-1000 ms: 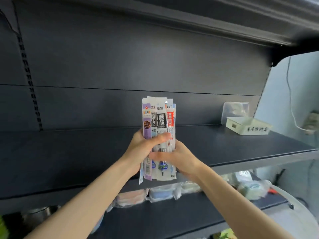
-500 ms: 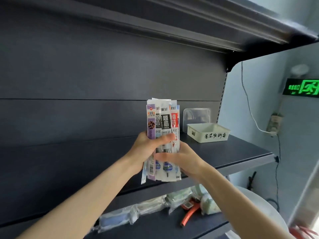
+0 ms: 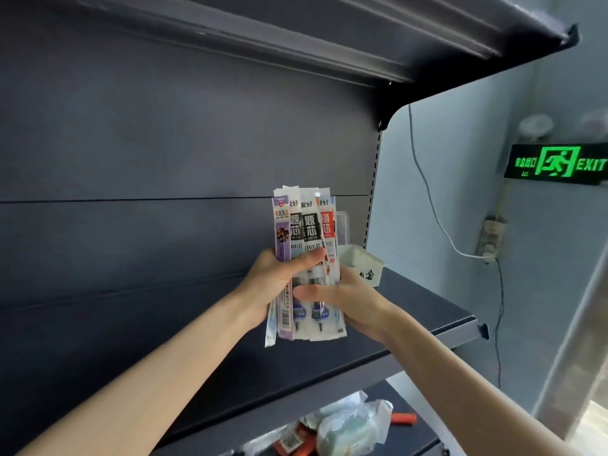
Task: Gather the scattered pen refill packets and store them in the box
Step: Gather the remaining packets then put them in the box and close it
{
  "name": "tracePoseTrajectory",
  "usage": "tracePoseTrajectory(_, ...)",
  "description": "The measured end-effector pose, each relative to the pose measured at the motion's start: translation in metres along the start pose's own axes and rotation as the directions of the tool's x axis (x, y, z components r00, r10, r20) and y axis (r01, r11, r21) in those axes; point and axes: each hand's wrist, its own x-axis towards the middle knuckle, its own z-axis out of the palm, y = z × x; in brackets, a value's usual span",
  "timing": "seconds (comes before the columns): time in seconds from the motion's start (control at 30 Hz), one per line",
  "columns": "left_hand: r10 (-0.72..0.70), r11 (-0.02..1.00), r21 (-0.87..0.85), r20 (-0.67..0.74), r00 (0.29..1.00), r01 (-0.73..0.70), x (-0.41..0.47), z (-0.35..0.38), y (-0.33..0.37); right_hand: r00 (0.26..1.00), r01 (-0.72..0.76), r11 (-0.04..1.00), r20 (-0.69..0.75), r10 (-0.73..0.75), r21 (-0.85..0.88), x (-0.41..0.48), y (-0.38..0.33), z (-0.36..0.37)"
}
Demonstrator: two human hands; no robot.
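An upright stack of pen refill packets [image 3: 306, 232] with purple, black and red labels is held in front of the dark shelf. My left hand [image 3: 276, 278] grips the stack from the left, thumb across the front. My right hand [image 3: 348, 301] clasps its lower right side. Just behind the stack, a small white box [image 3: 365, 263] with black characters sits on the shelf [image 3: 411, 311] near the right end; the packets and my right hand hide most of it. A clear lid [image 3: 342, 228] leans behind the box.
The dark upper shelf overhangs above. On the lower shelf lie plastic-wrapped items [image 3: 348, 426] and an orange-red tool [image 3: 403, 418]. To the right are a pale wall with a white cable [image 3: 427, 192], a socket and a green exit sign [image 3: 559, 162].
The view has swung right and the stack with both hands has moved towards the white box, which now sits partly hidden right behind the packets. Both hands keep their grip.
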Motion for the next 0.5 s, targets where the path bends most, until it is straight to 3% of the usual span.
tracePoseTrajectory(0.3, -0.051, 0.995, -0.091, -0.057, 0.997, 0.046, 0.063, 0.082, -0.037, 0.994, -0.005, 0.995, 0.113, -0.006, 0.096, 0.020, 0.038, -0.119)
tracePoseTrajectory(0.5, -0.018, 0.998, -0.067, -0.201, 0.979, 0.005, 0.114, 0.103, -0.044, 0.992, -0.015, 0.995, 0.125, 0.003, 0.098, 0.065, 0.052, -0.167)
